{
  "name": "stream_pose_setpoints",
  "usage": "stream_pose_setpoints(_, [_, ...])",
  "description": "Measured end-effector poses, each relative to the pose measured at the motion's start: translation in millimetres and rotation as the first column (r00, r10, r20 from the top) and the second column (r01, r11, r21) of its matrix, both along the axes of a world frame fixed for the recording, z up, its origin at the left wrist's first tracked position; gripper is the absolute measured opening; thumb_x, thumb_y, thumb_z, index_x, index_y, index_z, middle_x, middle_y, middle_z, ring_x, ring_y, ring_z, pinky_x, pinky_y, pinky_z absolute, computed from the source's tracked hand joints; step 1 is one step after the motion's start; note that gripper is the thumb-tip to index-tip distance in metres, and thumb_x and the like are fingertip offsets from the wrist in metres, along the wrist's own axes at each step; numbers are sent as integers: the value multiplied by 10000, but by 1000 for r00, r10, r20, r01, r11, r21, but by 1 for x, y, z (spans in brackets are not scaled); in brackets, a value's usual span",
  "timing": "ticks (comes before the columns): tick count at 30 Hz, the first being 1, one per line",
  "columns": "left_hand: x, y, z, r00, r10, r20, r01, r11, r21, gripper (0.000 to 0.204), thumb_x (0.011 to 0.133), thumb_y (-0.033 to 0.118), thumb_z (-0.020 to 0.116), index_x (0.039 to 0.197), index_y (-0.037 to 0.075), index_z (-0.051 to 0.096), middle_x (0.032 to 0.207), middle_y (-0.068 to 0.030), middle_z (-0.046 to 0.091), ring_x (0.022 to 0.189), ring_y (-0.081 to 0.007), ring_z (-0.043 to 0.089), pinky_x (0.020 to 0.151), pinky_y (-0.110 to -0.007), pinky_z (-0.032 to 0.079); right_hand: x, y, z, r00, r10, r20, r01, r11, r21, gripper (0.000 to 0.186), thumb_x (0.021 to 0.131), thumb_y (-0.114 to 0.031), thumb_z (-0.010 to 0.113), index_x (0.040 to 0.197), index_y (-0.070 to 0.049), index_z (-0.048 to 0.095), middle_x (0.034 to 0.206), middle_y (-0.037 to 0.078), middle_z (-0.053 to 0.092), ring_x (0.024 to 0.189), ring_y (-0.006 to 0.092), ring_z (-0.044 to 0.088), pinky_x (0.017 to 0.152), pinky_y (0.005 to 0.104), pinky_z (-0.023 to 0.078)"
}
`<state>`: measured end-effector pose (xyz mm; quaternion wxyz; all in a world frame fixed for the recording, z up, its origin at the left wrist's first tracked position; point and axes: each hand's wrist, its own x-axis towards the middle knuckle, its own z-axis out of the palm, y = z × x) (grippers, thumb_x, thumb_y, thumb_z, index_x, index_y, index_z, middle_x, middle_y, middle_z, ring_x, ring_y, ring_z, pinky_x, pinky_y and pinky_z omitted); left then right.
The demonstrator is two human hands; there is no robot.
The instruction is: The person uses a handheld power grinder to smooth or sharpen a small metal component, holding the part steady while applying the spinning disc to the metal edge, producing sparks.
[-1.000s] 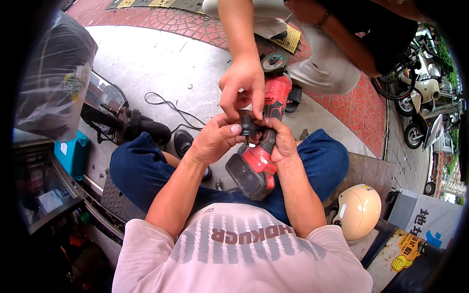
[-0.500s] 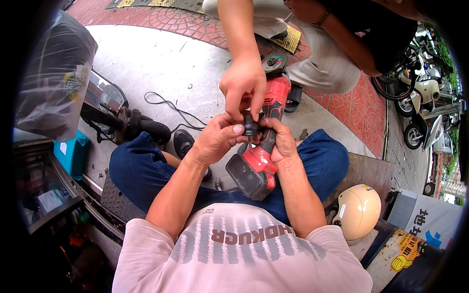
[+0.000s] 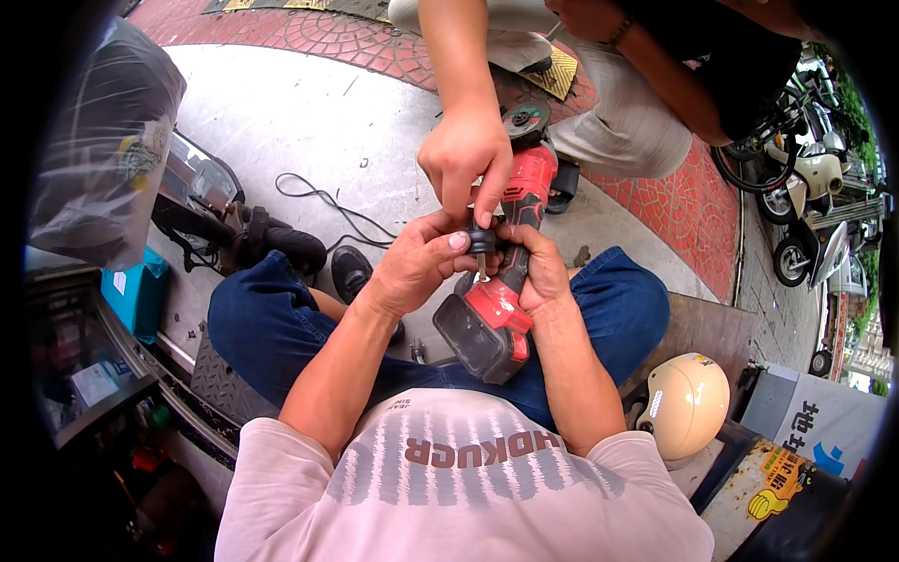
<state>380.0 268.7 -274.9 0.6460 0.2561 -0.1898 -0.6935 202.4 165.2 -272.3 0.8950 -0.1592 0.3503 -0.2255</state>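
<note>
Held round blk part (image 3: pixel 481 242) at ctr of frame in narrow pinch of L hand (image 3: pixel 417 258), w/ thumb against its side. Placed R hand (image 3: pixel 537 260) at opp. side of part w/ curled fingers; could not tell if clamped on it. Vs. earlier frames, lowered second person's hand (image 3: pixel 466 159) from just above onto top of part, w/ index finger and thumb, upper ctr. Exposed more of metal shank (image 3: pixel 483 266) below part than before. Probably resulted in joint steadying from sides and top. Left red/blk angle grinder (image 3: pixel 530 178) practically unmoved beneath hands, ctr to upper ctr of frame.
</note>
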Motion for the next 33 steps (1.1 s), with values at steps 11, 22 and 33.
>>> stream_pose_setpoints(11, [0, 1, -2, 999, 22, 29, -23, 999, 43, 496, 1014, 268, 709, 1345, -78, 581, 1225, -197, 720, 1047, -291, 751, 984, -437, 601, 0, 1, -5, 1000, 5, -2, -5, 1000, 1, 237, 965, -165, 644, 1053, 53, 672, 910, 146, 688, 707, 231, 632, 665, 365, 540])
stream_pose_setpoints(22, [2, -1, 3, 998, -40, 45, 36, 994, 101, 471, 1030, 311, 707, 1305, -61, 623, 1226, -159, 729, 1027, -253, 754, 941, -399, 616, 0, 0, -10, 999, 36, 1, -36, 999, 29, 322, 980, -168, 630, 1179, 77, 689, 963, 131, 705, 725, 217, 632, 655, 372, 539])
stream_pose_setpoints(33, [-1, -1, 13, 955, -14, 296, -66, 963, 261, 420, 1072, 420, 627, 1183, 27, 725, 1123, -70, 758, 930, -137, 720, 846, -282, 554, -1, 1, -16, 989, 56, -139, -55, 998, 11, 326, 958, -189, 655, 1197, 32, 683, 928, 117, 710, 675, 204, 654, 647, 372, 571])
